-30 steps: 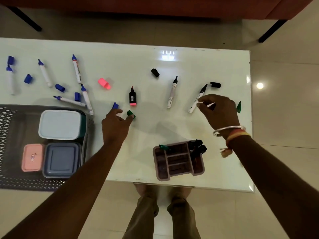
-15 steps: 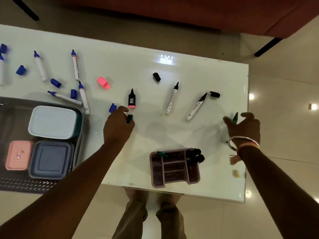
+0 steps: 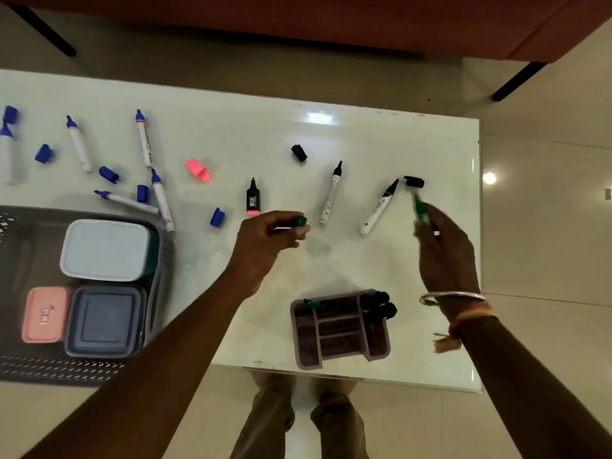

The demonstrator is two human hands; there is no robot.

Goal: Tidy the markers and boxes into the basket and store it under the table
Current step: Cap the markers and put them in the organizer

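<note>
Pinching green cap (image 3: 301,221) at left hand (image 3: 268,236) fingertips, beyond caddy (image 3: 306,359), far-left side; gripping green marker (image 3: 421,210) in right hand (image 3: 443,246), nib pointing away, beyond caddy's far-right. Judged next: align cap mouth with nib, push straight, avoid inking fingers.

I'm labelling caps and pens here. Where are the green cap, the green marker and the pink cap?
green cap (image 3: 301,221), head view, its visible green end.
green marker (image 3: 420,210), head view, its green neck below the tip.
pink cap (image 3: 196,167), head view, middle of its body.
</note>
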